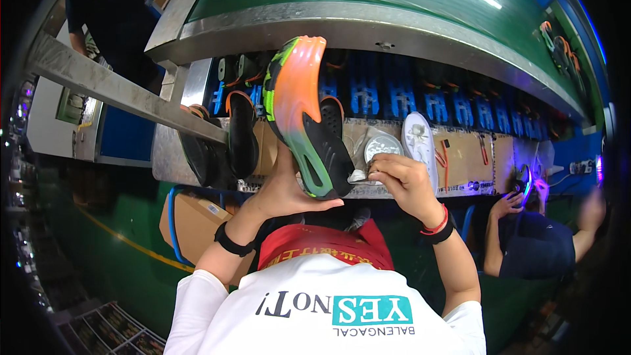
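A shoe [296, 115] with an orange, green and black sole is held on its side, toe end away from me. My left hand [286, 187] wraps round its heel end from the left, fingers partly hidden behind it. In my right hand [404, 181], thumb and fingers pinch a small white wad [357, 176], perhaps cloth, touching or very near the heel's edge. Just beyond that hand sits a round pale container [382, 148] with plastic film around it. A white shoe [419, 144] lies to its right.
Dark shoes [242, 133] stand at the bench's left. Red-handled tools [444, 158] lie on the cardboard-covered bench [468, 164]. Blue holders [401, 98] line the space under the green conveyor's metal edge [355, 20]. A metal bar [125, 89] crosses at left; a co-worker [536, 243] works at right.
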Motion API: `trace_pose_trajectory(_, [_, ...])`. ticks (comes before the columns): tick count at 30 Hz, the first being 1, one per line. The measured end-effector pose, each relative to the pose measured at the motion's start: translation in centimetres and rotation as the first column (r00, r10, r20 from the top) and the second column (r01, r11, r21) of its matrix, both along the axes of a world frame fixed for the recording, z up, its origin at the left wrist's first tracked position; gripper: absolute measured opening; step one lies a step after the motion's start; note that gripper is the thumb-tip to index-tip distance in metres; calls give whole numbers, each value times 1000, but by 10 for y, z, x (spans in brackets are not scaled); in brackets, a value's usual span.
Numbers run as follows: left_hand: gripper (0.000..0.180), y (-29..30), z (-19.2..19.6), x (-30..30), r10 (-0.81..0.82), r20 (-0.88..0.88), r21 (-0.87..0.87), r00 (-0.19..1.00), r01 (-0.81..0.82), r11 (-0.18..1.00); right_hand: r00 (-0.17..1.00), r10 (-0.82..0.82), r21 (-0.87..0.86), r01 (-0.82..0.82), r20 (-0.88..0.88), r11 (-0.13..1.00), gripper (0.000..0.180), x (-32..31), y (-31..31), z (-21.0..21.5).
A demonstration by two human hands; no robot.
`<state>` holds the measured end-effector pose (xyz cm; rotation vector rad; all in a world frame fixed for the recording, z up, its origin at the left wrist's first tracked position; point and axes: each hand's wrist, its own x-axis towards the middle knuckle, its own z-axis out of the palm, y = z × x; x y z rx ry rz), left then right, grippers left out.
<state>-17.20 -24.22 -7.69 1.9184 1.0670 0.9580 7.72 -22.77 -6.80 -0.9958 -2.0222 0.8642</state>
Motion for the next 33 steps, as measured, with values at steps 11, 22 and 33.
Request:
trace_pose_trajectory(11, [133,-1,12,3,-27,147,16,989,25,1000,997,6,210,-23,83,977,13,-4,4,10])
trace_pose_trajectory(22, [137,-3,23,3,-100,273,-83,957,127,988,988,-129,469,75,83,880,20,-18,13,22])
trace_pose_trajectory(33, [140,-2,24,5,-117,218,-50,969,131,990,981,-195,446,167,17,879,20,-17,14,24])
